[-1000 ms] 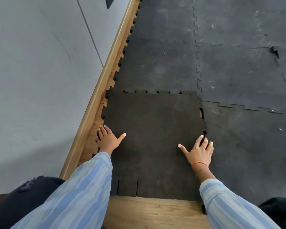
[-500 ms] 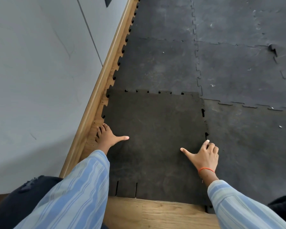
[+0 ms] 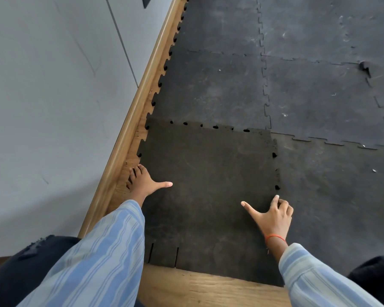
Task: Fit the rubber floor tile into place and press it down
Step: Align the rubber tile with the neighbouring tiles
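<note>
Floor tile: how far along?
Done: the tile lies in its slot. In hand: left hand presses the wall-side edge, right hand works the right seam. Left: dark gaps along the far and right seams show tabs not yet seated.

The one camera sits on the person's head and looks forward and down, close above the left hand point(image 3: 142, 185) and right hand point(image 3: 273, 218), with the dark floor tile point(image 3: 208, 185) stretching out past the fingertips point(image 3: 276, 197).
</note>
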The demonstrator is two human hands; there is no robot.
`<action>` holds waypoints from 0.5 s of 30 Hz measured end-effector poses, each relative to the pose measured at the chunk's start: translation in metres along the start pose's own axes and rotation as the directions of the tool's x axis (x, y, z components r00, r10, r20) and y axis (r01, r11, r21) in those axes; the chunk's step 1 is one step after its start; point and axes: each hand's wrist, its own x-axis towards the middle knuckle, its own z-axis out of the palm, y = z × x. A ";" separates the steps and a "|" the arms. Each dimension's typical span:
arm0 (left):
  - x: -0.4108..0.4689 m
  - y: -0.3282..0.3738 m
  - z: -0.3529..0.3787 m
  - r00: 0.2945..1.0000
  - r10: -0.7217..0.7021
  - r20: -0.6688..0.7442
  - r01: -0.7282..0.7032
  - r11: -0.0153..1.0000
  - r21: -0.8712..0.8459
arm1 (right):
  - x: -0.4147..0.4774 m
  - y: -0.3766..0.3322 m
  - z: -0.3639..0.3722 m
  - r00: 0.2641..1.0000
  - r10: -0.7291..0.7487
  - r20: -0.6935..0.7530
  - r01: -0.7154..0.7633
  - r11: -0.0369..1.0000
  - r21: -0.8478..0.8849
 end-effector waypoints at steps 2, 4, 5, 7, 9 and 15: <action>0.000 -0.001 0.000 1.000 0.000 -0.009 0.000 1.000 -0.001 | 0.003 -0.005 -0.002 0.998 0.057 0.018 -0.058 0.996 0.073; 0.000 -0.001 -0.001 1.000 -0.003 -0.018 0.003 1.000 -0.016 | 0.007 -0.010 -0.006 0.995 0.095 0.029 -0.098 0.987 0.126; 0.000 -0.001 -0.001 1.000 -0.009 -0.021 0.008 1.000 -0.030 | 0.008 -0.012 -0.007 0.994 0.107 0.037 -0.111 0.984 0.143; 0.002 0.001 -0.002 0.999 -0.023 -0.024 0.021 0.998 -0.058 | 0.010 -0.015 -0.009 0.990 0.127 0.060 -0.136 0.977 0.163; 0.004 0.002 -0.003 0.999 -0.039 -0.025 0.037 0.995 -0.089 | 0.011 -0.018 -0.011 0.987 0.143 0.078 -0.154 0.975 0.161; 0.008 0.004 -0.001 0.999 -0.052 -0.007 0.052 0.998 -0.029 | 0.012 -0.024 -0.014 0.986 0.141 0.085 -0.153 0.977 0.149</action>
